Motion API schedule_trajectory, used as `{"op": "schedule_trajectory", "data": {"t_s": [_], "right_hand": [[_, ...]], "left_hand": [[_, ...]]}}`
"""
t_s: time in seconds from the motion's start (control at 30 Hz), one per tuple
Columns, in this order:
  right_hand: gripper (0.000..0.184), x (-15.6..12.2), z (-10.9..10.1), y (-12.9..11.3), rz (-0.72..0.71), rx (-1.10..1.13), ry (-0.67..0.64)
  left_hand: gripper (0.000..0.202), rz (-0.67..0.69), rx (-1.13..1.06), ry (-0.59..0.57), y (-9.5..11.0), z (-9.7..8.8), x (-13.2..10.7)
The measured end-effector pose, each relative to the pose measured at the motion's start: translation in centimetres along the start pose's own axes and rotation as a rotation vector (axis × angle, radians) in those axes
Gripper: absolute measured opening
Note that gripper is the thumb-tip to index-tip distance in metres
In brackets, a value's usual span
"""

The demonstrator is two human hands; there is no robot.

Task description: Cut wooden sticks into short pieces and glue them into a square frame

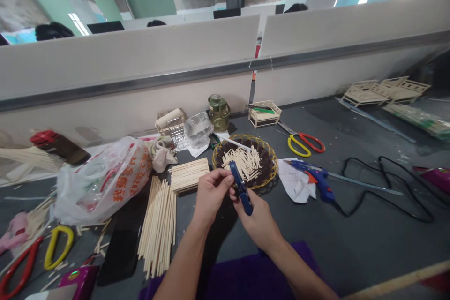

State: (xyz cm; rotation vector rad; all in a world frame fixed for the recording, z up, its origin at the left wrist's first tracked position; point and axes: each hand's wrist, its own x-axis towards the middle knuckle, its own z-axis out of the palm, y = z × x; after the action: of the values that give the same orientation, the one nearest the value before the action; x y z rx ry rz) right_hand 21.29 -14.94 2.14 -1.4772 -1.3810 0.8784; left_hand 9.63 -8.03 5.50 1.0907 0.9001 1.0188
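Observation:
My right hand (259, 218) is closed around a dark blue hand tool (240, 188), slim like a clipper, its upper end tilted away from me. Thumb and fingertips of my left hand (211, 192) pinch together beside the tool's upper end; whatever lies between them is too small to make out. Just beyond both hands stands a woven basket (272, 168) with a yellow rim, holding many short cut sticks (248, 161). Left of it are a stack of sticks (190, 173) and a bundle of long thin wooden sticks (159, 227).
A blue glue gun (321, 186) with a black cord lies right, near crumpled paper (297, 183) and scissors (303, 144). At left are a plastic bag (101, 183), a black phone-like slab (123, 239) and more scissors (58, 246). A partition (140, 70) bounds the table's back.

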Motion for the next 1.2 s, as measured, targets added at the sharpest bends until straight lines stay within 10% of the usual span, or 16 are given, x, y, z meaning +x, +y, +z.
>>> {"op": "schedule_trajectory", "data": {"t_s": [0.93, 1.2], "right_hand": [[0.021, 0.7, 0.7, 1.6, -0.107, 0.016, 0.124], [0.011, 0.8, 1.1, 0.8, 0.048, 0.004, 0.026]], "left_hand": [[0.025, 0.051, -0.090, 0.069, -1.3, 0.9, 0.7], [0.025, 0.035, -0.071, 0.100, -1.1, -0.6, 0.9]]}}
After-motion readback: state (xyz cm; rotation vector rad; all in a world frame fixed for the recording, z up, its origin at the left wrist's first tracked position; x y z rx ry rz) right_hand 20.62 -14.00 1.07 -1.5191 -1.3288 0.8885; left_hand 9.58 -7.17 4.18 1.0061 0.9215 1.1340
